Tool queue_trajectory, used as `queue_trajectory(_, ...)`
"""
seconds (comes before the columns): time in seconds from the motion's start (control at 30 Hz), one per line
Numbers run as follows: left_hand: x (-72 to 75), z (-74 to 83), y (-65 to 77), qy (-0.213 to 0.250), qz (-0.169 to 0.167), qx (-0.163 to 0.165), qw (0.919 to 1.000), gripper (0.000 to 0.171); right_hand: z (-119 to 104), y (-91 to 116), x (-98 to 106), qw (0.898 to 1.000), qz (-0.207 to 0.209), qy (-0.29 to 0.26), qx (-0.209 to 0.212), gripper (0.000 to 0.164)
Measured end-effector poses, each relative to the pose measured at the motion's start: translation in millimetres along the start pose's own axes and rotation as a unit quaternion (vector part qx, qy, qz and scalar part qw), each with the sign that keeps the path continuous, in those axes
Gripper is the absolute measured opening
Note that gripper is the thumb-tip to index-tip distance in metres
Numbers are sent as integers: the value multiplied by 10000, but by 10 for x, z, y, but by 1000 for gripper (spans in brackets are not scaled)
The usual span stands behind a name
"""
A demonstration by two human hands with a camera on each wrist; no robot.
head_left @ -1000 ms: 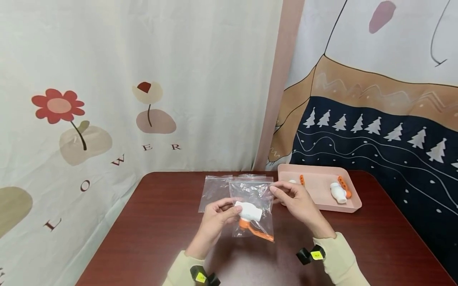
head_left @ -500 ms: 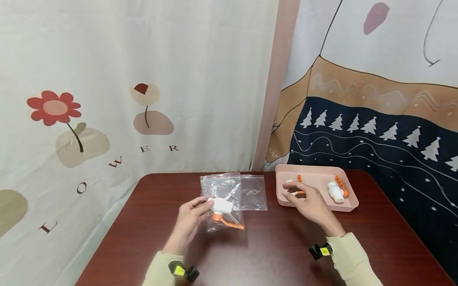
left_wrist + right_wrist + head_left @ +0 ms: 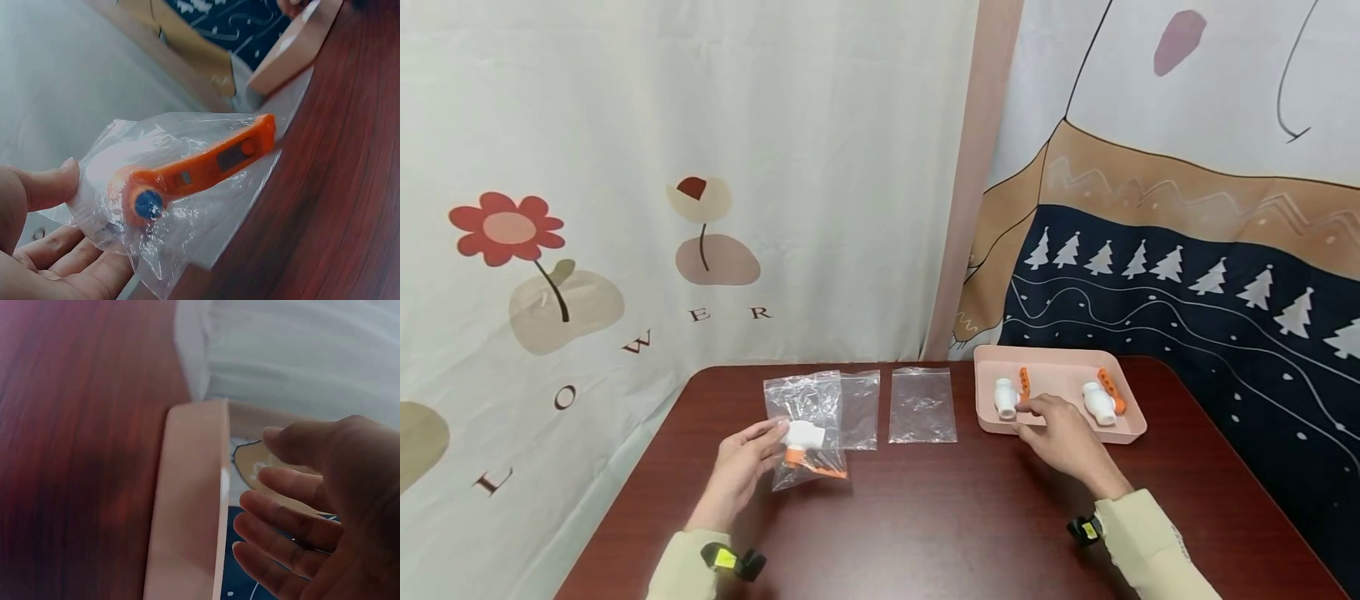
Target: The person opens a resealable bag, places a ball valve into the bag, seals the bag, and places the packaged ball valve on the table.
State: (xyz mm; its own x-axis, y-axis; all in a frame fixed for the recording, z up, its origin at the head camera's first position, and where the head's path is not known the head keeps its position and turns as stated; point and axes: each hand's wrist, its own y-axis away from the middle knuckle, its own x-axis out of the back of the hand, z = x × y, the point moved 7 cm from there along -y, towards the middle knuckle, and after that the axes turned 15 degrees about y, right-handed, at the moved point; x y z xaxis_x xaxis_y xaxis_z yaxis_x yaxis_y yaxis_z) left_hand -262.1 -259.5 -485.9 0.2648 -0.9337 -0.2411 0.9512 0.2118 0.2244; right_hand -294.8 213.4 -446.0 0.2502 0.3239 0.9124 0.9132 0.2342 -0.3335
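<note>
My left hand (image 3: 739, 468) pinches a clear zip bag (image 3: 801, 394) with a white ball valve (image 3: 806, 434) inside, thumb on top. In the left wrist view the valve's orange lever handle (image 3: 209, 164) shows through the plastic, with a blue round cap at its pivot. Over the front edge of the pink tray (image 3: 1060, 372) reaches my right hand (image 3: 1063, 435), fingers loosely bent and holding nothing. Its fingertips are right by a second white ball valve (image 3: 1005, 399) with an orange handle. Another ball valve (image 3: 1099, 405) lies in the tray's right half.
Two flat zip bags lie at the back of the brown table (image 3: 925, 517): one bag (image 3: 859, 408) partly behind the held one, the other bag (image 3: 922, 406) left of the tray. A printed curtain (image 3: 820, 208) hangs behind the table.
My left hand has carried the bagged valve leftward. My right hand has let go of that bag and moved right to the tray, reaching the left valve there.
</note>
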Motion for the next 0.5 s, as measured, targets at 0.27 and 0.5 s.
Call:
queue_trajectory(0.27, 413, 43, -135, -475, 97, 167, 9987, 69, 69, 1, -98, 9988, -225, 444, 6, 12)
queue_trajectory(0.5, 694, 104, -253, -731, 21, 352, 9967, 75, 106, -21, -146, 9971, -143, 733, -111, 5)
